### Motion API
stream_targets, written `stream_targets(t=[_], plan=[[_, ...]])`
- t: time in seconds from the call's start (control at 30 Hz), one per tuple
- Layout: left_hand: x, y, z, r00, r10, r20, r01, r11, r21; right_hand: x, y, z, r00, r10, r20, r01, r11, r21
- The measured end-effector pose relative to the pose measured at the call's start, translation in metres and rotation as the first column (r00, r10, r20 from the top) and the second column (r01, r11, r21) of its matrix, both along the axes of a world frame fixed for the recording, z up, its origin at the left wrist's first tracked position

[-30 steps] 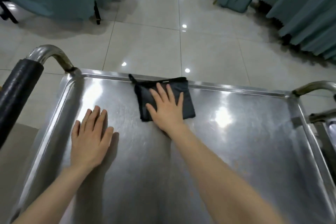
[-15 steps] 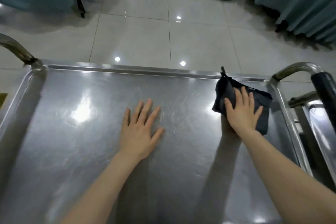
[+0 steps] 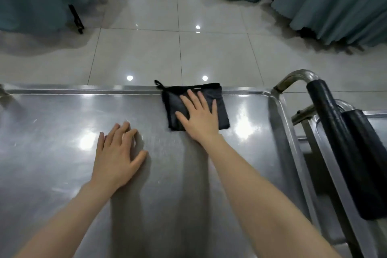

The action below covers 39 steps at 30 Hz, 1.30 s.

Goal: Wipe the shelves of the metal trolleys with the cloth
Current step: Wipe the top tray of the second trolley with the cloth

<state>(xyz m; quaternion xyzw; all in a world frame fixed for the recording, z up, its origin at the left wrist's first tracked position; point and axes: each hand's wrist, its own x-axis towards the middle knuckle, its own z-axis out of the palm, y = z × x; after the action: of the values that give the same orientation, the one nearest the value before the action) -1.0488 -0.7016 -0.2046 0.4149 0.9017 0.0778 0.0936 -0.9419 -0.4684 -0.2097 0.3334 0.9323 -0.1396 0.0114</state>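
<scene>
Wiping the trolley's top shelf point(image 3: 62, 174).
The right hand point(image 3: 199, 119) presses the cloth point(image 3: 222, 109) flat-fingered against the far rim; the left hand point(image 3: 117, 157) rests spread. Likely next: sweep nearer strips.

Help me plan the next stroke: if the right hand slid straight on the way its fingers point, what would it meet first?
Probably the shelf's raised far rim: the right hand presses the cloth flat, fingertips near that rim, where the cloth's edge lies.
</scene>
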Motion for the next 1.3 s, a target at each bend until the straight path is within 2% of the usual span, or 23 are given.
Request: stream_targets(t=[0.07,0.17,0.3,0.37,0.5,0.6,0.67,0.73,0.83,0.97,1.17,1.23,1.3], plan=[[0.016,0.02,0.009,0.999,0.035,0.014,-0.035,0.999,0.01,0.049,0.045,0.002,0.988,-0.152,0.026,0.151,0.988,0.032],[0.049,0.048,0.013,0.993,-0.101,0.068,0.101,0.995,0.001,0.124,0.102,0.007,0.926,-0.371,0.068,0.368,0.929,0.052],[0.073,0.062,0.01,0.99,-0.098,0.104,0.104,0.993,-0.058,0.144,0.127,0.012,0.878,-0.463,0.119,0.456,0.886,0.085],[0.072,0.06,0.01,0.99,-0.098,0.106,0.103,0.994,-0.046,0.117,0.114,0.01,0.899,-0.422,0.116,0.421,0.906,0.039],[0.07,0.057,0.008,0.989,-0.106,0.105,0.113,0.992,-0.064,0.052,0.059,0.005,0.998,-0.032,0.056,0.033,0.999,-0.023],[0.07,0.058,0.005,0.989,-0.115,0.096,0.123,0.989,-0.078,0.044,0.055,0.005,0.996,0.08,0.045,-0.078,0.996,-0.041],[0.069,0.057,0.004,0.99,-0.113,0.09,0.121,0.988,-0.097,0.066,0.075,0.004,0.999,0.038,0.036,-0.037,0.999,-0.039],[0.073,0.057,0.006,0.993,-0.084,0.083,0.094,0.989,-0.118,0.104,0.101,0.004,0.989,-0.143,0.032,0.143,0.99,-0.016],[0.092,0.054,0.011,0.995,-0.063,0.083,0.072,0.991,-0.109,0.171,0.117,0.002,0.922,-0.378,0.082,0.371,0.924,0.087],[0.128,0.037,0.015,0.989,-0.119,0.086,0.127,0.988,-0.093,0.221,0.072,-0.002,0.892,-0.448,0.066,0.437,0.89,0.13],[0.158,-0.015,0.017,0.981,-0.119,0.151,0.135,0.986,-0.095,0.247,-0.046,-0.002,0.893,-0.446,0.056,0.442,0.894,0.072],[0.161,-0.041,0.018,0.984,-0.103,0.147,0.12,0.986,-0.118,0.216,-0.088,-0.002,0.942,-0.335,0.038,0.333,0.942,0.034],[0.164,-0.075,0.022,0.988,-0.062,0.139,0.075,0.993,-0.093,0.174,-0.13,-0.001,0.995,-0.097,0.028,0.097,0.995,-0.001]])
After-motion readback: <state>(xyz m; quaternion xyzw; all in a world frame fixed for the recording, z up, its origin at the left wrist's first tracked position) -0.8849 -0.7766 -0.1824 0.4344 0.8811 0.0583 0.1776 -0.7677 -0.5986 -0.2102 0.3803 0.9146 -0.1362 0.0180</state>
